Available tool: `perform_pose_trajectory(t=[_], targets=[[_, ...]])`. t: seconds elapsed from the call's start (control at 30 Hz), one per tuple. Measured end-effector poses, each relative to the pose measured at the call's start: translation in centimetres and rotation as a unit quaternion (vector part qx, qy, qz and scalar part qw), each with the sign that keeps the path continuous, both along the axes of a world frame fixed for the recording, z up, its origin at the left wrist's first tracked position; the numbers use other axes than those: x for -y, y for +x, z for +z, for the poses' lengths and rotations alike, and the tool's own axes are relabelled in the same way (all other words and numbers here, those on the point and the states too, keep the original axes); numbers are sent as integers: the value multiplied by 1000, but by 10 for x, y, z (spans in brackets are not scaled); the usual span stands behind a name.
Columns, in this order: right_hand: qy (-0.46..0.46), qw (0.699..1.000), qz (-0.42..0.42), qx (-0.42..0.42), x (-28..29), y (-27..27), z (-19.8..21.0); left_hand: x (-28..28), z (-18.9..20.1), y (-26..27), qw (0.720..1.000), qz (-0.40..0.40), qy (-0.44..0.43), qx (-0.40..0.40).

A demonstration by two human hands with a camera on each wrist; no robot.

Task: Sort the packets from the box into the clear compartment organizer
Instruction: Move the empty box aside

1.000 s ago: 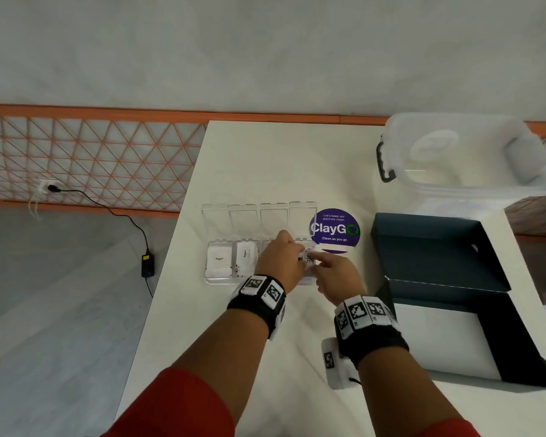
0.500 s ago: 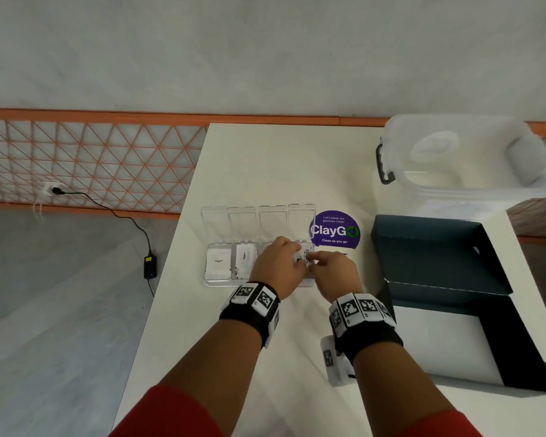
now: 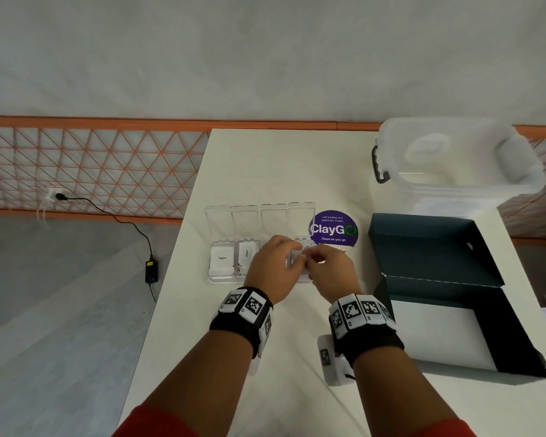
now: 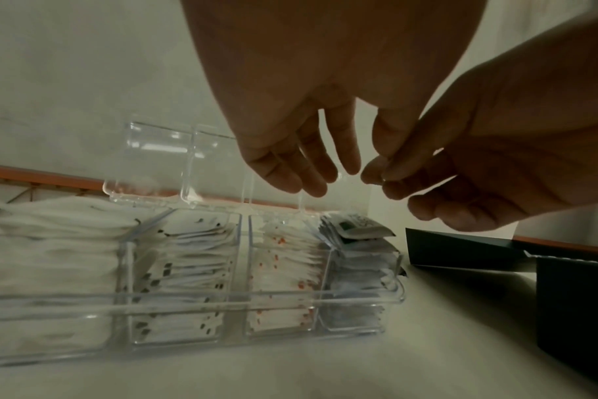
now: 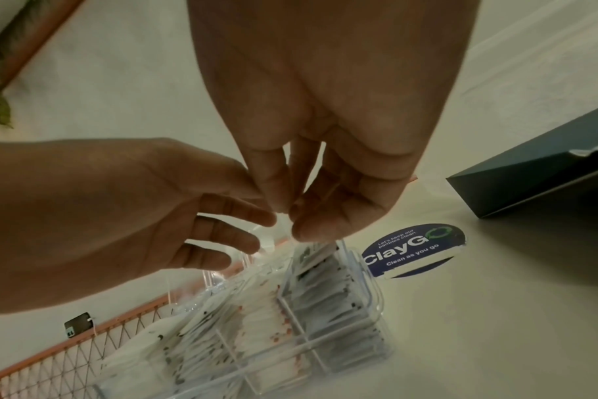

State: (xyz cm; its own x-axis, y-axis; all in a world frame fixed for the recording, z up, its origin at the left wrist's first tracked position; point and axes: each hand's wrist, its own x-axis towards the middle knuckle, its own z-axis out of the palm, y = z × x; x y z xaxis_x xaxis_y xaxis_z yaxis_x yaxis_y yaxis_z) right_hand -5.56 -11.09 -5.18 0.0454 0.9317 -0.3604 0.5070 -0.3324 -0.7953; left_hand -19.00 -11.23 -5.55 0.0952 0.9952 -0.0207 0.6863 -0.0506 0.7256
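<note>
The clear organizer (image 3: 216, 279) stands mid-table with its lids (image 3: 301, 216) tipped back; white packets (image 4: 195, 272) pack its compartments, including sugar (image 3: 222, 258) and pepper (image 3: 246, 255) ones. Both hands hover over its right end. My right hand (image 3: 331, 266) pinches a thin pale packet (image 3: 293, 258) between thumb and forefinger, seen edge-on in the right wrist view (image 5: 287, 216). My left hand (image 3: 275, 263) has its fingers (image 4: 311, 172) fairly straight beside that pinch, above the rightmost compartment (image 4: 355, 270). The dark open box (image 3: 454, 279) lies to the right, showing only a white floor.
A purple ClayGo sticker (image 3: 334, 230) lies just right of the organizer. A clear lidded tub (image 3: 454, 162) stands at the back right. The table's left edge (image 3: 171, 279) drops to a floor with a power adapter (image 3: 151, 272). A white device (image 3: 328, 357) lies by my right wrist.
Both hands have drawn closer together over the organizer's right end. The right hand's fingers, stretched out a second ago, have closed into a pinch.
</note>
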Motion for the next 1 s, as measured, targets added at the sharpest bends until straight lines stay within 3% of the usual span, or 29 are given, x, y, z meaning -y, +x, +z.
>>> perform_pose_trajectory(t=[0.57, 0.77, 0.9, 1.0], targets=[[7, 999, 37, -33, 21, 4, 23, 18, 20, -8, 999, -22, 24, 22], [-44, 999, -20, -19, 13, 67, 37, 16, 29, 21, 997, -65, 13, 40], [-69, 989, -130, -24, 2, 135, 52, 7, 31, 56, 994, -86, -41, 52], [-125, 981, -147, 3, -3, 190, 67, -3, 28, 89, 991, -98, -84, 41]])
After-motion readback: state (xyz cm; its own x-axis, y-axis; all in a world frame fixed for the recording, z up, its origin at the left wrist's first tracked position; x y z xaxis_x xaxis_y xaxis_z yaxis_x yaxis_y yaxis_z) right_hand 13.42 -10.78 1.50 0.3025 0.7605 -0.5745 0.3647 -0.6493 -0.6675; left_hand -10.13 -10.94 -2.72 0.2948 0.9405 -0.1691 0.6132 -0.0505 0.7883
